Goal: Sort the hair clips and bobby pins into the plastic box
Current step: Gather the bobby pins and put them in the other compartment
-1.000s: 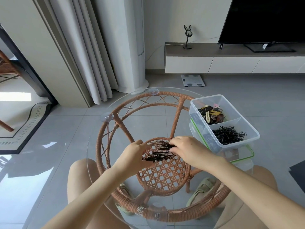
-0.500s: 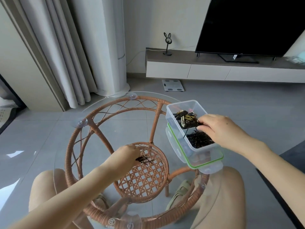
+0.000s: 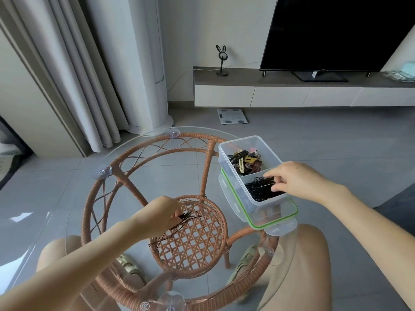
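Your left hand (image 3: 160,215) lies low on the glass desk (image 3: 157,167), fingers curled and pinched on the loose bobby pins (image 3: 185,217), which fan out across the glass above the woven rattan shelf. Judging by that fan, the bundle is untidy, so square the pins up against the glass before you lift; otherwise stray ones will likely slide out and skate away on the smooth top. Further right, the plastic box (image 3: 239,140) stands at the desk's right edge on its green-sealed lid (image 3: 275,221), part of which overhangs the glass. The far compartment holds the hair clips (image 3: 246,159), the near one the sorted bobby pins (image 3: 258,193). Your right hand (image 3: 296,179) reaches down into that near compartment, fingertips curled and seemingly closed on a few pins at the top of the heap. Let them go low, inside the walls and on your side of the divider, so none bounce over among the clips. Press lightly there: with the lid overhanging, a hard push on the near end could tip the box.
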A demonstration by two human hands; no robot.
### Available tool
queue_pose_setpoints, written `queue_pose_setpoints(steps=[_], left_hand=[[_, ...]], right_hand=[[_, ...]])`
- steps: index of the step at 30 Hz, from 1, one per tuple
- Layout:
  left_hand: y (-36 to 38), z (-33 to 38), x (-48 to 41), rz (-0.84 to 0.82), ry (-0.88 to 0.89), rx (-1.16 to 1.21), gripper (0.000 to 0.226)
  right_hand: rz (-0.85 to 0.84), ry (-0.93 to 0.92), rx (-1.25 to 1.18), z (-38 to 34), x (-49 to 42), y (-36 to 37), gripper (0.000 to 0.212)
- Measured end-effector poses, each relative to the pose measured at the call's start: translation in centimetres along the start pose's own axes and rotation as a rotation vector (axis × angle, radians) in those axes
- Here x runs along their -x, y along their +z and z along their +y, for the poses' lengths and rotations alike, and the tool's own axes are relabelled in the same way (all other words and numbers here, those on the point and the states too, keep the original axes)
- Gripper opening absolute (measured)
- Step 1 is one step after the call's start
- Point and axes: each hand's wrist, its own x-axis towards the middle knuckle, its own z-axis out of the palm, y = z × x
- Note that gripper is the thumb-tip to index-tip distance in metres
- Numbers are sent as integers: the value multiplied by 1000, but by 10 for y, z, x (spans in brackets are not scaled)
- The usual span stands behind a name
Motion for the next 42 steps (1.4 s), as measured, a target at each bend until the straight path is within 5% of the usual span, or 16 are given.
queue_pose_setpoints(steps=[13, 26, 34, 38, 42], left_hand=[[-73, 69, -27, 132, 157, 260, 11], [-56, 179, -129, -15, 286, -282, 29], [-78, 126, -76, 191, 190, 127, 32], [-63, 62, -20, 106, 18, 125, 23], [-21, 10, 31, 9, -206, 28, 50]], right_hand=[[255, 42, -39, 10, 27, -18, 25], [361, 86, -106, 14, 54, -14, 17], [499, -91, -218, -19, 56, -10, 11], [244, -233, -336, -77, 54, 21, 34], [-12, -281, -233, -112, 28, 65, 60]])
